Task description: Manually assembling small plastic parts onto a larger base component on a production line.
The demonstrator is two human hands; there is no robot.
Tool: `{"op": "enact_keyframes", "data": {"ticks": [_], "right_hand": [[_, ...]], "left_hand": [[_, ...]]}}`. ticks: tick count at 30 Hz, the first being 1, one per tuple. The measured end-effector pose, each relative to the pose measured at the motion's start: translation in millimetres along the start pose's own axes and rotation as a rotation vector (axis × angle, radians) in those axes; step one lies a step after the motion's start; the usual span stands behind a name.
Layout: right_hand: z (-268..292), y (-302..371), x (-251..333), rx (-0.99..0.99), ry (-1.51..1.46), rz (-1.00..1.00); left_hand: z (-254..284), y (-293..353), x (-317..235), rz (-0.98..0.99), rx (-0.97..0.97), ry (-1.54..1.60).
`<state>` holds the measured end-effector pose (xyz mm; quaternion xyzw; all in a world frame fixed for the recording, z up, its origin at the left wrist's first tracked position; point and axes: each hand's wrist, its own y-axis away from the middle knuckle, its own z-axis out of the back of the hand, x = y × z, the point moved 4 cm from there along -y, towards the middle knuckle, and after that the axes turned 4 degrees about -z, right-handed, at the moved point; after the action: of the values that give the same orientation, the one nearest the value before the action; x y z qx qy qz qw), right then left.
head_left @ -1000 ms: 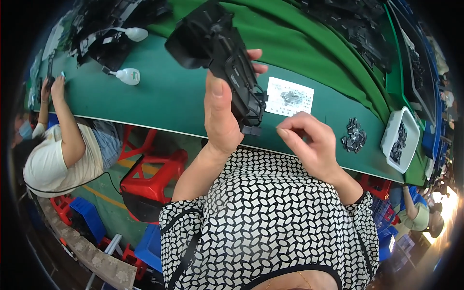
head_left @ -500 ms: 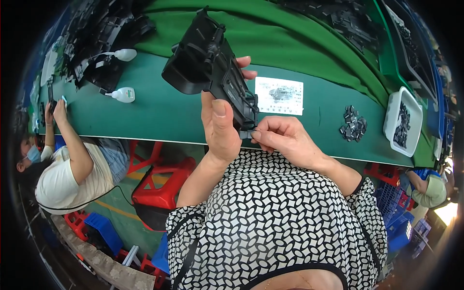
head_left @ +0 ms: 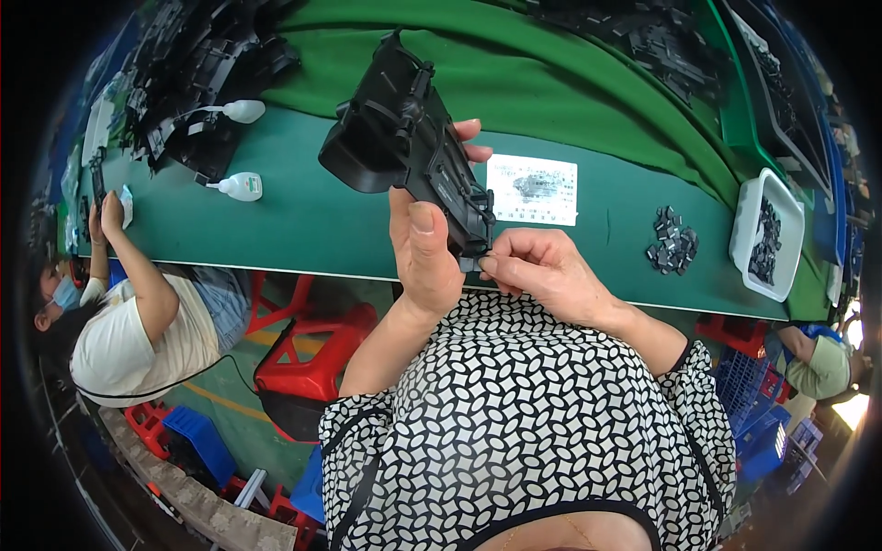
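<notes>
Head view: the black housing (head_left: 421, 151) is held above the green table (head_left: 312, 211) — left hand (head_left: 429, 262) wrapped around it, right hand (head_left: 548, 275) pinching the small grey piece (head_left: 469, 264) at its near end — apparently fine fingertip work, calling for steady support.

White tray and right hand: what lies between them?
The head view shows a pile of small black parts on the green table between the right hand and the white tray.
</notes>
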<state>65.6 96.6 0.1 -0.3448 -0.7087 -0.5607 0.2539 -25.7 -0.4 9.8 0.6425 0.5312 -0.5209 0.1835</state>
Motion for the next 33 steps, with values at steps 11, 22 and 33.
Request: {"op": "enact_keyframes", "data": {"ticks": [11,22,33], "right_hand": [[27,20,-2,-0.318,0.239,0.241],[64,72,-64,-0.863,0.986,0.998],[63,69,-49,-1.006,1.069,1.001]], "left_hand": [[26,-27,-10,-0.084,0.047,-0.030],[136,-254,-164,-0.901,-0.151,-1.851],[227,-361,-135,-0.052,0.063,-2.051]]}}
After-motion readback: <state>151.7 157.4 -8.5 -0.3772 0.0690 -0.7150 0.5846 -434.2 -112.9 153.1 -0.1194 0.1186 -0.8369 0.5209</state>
